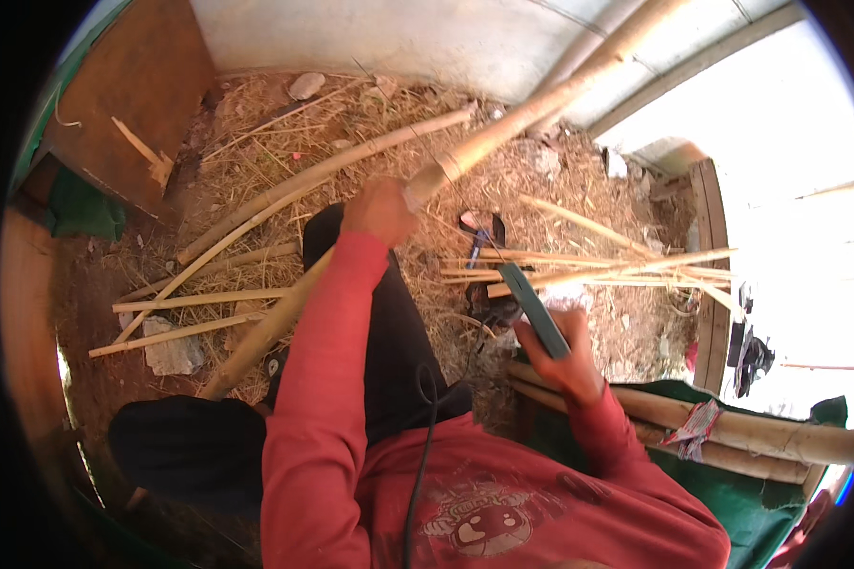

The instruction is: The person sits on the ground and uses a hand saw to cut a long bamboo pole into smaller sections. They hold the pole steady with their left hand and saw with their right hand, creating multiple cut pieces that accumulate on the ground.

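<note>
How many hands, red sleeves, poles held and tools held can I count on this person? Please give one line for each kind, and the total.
Hands: 2, the left hand and the right hand
Red sleeves: 2, the left sleeve and the right sleeve
Poles held: 1, the bamboo pole
Tools held: 1, the green-handled tool
Total: 6

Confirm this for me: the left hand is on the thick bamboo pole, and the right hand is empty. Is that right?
Not quite: the right hand isn't empty. The head view shows it holding a dark green handle. The left hand is indeed on the thick bamboo pole.
</note>
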A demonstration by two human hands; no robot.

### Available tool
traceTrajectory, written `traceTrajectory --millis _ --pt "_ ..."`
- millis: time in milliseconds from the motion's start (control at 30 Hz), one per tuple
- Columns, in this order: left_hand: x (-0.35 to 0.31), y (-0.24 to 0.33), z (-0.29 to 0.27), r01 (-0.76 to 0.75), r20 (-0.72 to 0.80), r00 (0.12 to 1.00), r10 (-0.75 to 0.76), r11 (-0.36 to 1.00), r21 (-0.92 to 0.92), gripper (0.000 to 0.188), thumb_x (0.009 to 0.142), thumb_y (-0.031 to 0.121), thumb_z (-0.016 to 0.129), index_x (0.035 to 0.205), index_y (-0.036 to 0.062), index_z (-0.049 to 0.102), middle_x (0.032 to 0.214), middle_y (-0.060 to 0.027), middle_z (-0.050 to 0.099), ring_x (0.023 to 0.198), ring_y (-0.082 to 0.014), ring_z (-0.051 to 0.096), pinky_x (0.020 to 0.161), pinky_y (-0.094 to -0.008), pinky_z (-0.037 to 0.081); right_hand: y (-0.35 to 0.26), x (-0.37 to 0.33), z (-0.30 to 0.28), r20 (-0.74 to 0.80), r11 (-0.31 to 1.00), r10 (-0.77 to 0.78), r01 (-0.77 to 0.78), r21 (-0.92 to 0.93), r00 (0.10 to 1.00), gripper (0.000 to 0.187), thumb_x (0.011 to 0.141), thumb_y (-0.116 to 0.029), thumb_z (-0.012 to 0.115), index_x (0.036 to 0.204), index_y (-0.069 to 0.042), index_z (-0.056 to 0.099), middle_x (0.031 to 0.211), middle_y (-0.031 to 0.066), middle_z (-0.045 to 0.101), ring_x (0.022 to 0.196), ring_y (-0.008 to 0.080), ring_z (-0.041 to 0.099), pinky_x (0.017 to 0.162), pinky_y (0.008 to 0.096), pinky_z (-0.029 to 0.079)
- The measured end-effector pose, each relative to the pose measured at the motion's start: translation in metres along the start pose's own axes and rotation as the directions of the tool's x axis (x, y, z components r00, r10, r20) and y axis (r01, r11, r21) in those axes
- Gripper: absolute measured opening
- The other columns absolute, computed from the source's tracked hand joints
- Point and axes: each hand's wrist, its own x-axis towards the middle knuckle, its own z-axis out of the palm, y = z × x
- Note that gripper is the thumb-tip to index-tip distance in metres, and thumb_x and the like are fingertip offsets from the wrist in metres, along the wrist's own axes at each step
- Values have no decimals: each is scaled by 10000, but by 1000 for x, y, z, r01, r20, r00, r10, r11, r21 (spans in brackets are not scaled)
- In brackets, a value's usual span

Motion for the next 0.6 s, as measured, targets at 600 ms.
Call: traceTrajectory --millis 600 --pt "8 -2 -6 24 55 998 -22 999 -26 393 717 128 647 1096 32 683 994 -254 687 948 -431 662 842 -471 532 -17 11 -7 7 995 48 -49 92 999 63 834 -49 647 791 -5 636 591 85 532 513 112 485 501 327 383"
